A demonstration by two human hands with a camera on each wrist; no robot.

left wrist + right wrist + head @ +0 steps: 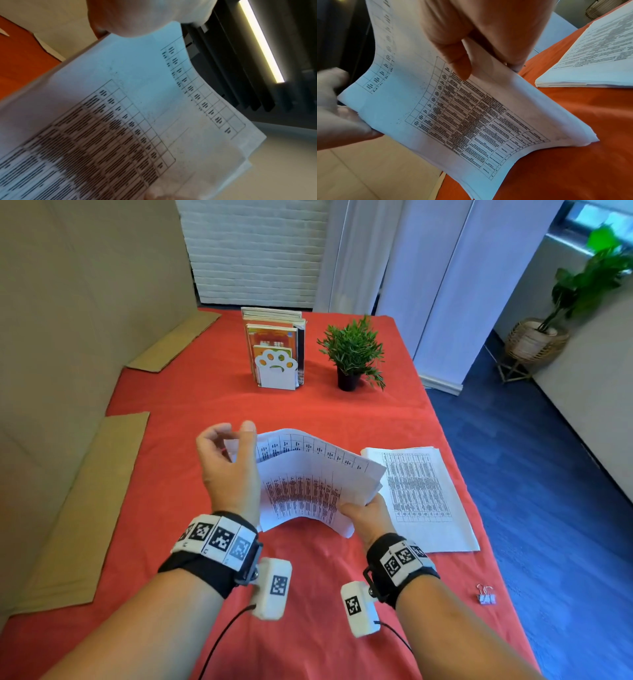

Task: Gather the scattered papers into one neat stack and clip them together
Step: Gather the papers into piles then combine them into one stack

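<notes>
A curved bundle of printed table sheets (308, 484) (137, 108) (453, 121) is held up over the red tablecloth (205, 398), its lower edge touching the cloth. My right hand (363, 513) (488, 44) grips its right edge, thumb on the printed face. My left hand (226, 460) (337, 115) pinches the bundle's far left corner, and its thumb (137, 17) lies over that corner. A second, flat stack of papers (424, 498) (590, 56) lies on the cloth just to the right. A small binder clip (485, 595) lies near the table's right edge, untouched.
A paw-shaped book stand with several books (277, 350) and a small potted plant (352, 354) stand at the back. Cardboard sheets (85, 508) lie along the left side. The table's right edge drops to a blue floor (548, 474).
</notes>
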